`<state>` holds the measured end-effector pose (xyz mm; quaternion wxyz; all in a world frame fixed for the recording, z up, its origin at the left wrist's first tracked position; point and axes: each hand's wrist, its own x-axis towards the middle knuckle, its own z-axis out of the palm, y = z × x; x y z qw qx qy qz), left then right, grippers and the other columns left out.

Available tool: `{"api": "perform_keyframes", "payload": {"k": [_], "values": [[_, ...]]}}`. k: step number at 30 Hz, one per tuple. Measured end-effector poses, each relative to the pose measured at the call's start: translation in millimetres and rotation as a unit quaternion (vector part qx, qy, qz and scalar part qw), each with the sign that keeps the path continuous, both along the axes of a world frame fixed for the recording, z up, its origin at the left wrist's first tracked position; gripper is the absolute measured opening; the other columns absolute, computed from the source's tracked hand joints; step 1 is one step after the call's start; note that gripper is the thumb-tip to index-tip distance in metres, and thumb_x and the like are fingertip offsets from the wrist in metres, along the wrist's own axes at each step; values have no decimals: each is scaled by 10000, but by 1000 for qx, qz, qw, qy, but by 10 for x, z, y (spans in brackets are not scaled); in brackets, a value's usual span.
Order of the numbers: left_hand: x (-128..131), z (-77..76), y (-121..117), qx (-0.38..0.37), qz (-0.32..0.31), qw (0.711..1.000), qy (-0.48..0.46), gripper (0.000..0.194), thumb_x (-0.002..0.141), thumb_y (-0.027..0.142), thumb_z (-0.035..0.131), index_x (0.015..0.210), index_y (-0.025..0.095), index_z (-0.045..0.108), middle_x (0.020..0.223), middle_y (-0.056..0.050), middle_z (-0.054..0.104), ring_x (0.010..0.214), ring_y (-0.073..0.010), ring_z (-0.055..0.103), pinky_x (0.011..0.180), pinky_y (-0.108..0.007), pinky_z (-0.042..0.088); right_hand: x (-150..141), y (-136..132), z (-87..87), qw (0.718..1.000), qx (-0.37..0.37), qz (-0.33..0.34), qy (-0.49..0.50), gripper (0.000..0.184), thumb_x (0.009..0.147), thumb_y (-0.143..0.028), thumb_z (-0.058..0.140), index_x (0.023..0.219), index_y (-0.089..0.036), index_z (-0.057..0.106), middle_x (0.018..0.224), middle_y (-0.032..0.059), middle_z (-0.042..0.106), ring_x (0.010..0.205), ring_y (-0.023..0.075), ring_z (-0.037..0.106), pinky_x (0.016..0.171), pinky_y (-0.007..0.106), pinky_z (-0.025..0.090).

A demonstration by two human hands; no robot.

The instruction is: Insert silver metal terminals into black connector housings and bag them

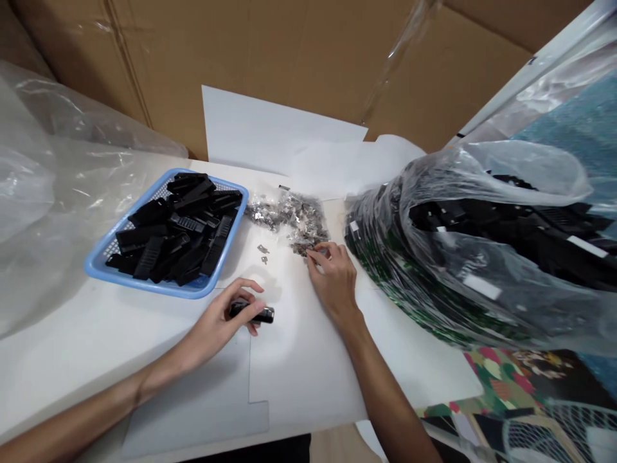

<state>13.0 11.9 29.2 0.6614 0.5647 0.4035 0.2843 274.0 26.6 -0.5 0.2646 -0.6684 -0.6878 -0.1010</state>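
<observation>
My left hand [226, 319] lies on the white table, fingers closed around a small black plastic part [253, 312] with a shiny end. My right hand [332, 273] reaches forward to the near edge of a pile of small silver metal clips [294, 215], its fingertips pinched at the clips; what they hold is too small to make out. Two loose metal clips [263, 253] lie on the table between the pile and my left hand.
A blue plastic basket [144, 283] full of black plastic parts sits at the left. A large clear plastic bag [482, 244] of black parts bulges at the right. Crumpled clear plastic lies at far left. Cardboard walls stand behind the white table [299, 360].
</observation>
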Motion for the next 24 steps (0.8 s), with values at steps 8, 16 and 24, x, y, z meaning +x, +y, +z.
{"api": "perform_keyframes", "payload": {"k": [8, 16, 24], "values": [[-2, -72, -15, -9, -31, 999, -8, 414, 827, 400, 808, 1191, 228, 714, 1170, -58, 695, 905, -190, 720, 841, -331, 612, 62, -89, 92, 996, -2, -9, 88, 286, 1065, -293, 487, 1082, -190, 753, 1078, 103, 776, 965, 262, 693, 856, 377, 508], [-7, -101, -14, 68, -2, 996, 66, 379, 861, 458, 754, 1168, 237, 732, 1172, -58, 742, 1005, -236, 716, 827, -326, 589, 16, -106, 113, 985, -74, 5, 159, 288, 1026, -355, 490, 941, -201, 718, 983, 107, 755, 943, 290, 669, 857, 404, 487], [0, -74, -12, 92, -13, 992, 81, 309, 883, 444, 715, 1102, 226, 704, 1101, -48, 746, 1024, -235, 706, 881, -328, 556, 45, -89, 137, 957, -106, -11, 269, 326, 961, -479, 573, 855, -198, 699, 838, 78, 752, 753, 240, 674, 733, 358, 501]]}}
